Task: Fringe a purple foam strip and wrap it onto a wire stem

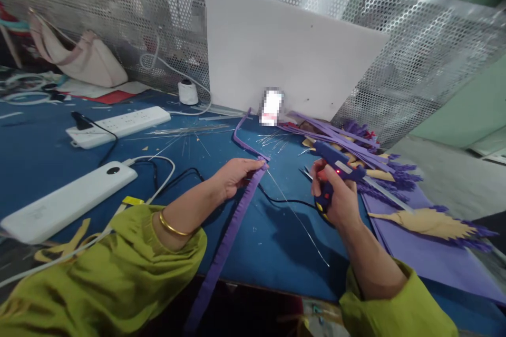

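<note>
My left hand [237,172] pinches a long purple strip [237,221] near its folded upper part, at the middle of the table. The strip hangs down over the front edge, and a thinner purple length runs up and away from my fingertips. A thin wire [296,217] extends from the pinch toward the lower right. To the right, my right hand [340,195] is wrapped round the handle of a blue glue gun [336,160] with a small red light. Its nozzle points up and left, apart from the strip. A clear glue stick shows at its back.
Purple and tan paper flowers [435,221] lie on purple sheets [422,258] at the right. A power strip [122,125], a white power bank [71,200] and cables are on the left. Behind stand a thread spool [187,92], a white board [284,47] and a blurred bright phone-like object [271,108].
</note>
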### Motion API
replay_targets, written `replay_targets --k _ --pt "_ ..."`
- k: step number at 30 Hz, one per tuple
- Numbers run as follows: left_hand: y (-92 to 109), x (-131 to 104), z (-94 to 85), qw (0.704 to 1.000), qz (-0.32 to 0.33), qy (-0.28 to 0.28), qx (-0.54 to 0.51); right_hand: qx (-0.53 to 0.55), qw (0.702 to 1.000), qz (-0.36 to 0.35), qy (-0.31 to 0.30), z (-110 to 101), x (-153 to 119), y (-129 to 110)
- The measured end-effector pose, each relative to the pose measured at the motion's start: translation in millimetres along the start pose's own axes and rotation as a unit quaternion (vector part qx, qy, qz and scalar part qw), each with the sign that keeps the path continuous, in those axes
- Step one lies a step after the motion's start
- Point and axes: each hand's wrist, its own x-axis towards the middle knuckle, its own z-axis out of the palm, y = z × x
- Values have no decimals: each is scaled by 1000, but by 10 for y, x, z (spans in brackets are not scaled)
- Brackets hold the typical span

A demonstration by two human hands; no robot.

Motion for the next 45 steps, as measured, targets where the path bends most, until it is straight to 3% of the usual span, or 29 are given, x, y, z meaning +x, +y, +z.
replay_targets --k 5,8,11,18,45 --pt "2 7 13 1000 -3 8 -17 -96 991 5 -98 -6 -94 -16" --pt "4 7 13 1000 3 0 -19 -160 971 -9 -175 9 -177 -22" --pt "15 -1 16 1000 8 -3 -13 -233 950 -32 -208 22 -240 -35" --pt "37 -11 21 1000 0 2 -4 -292 931 -33 -219 43 -249 -52" --pt "49 -48 54 1000 4 -2 16 -338 917 -19 -211 35 -262 -26"
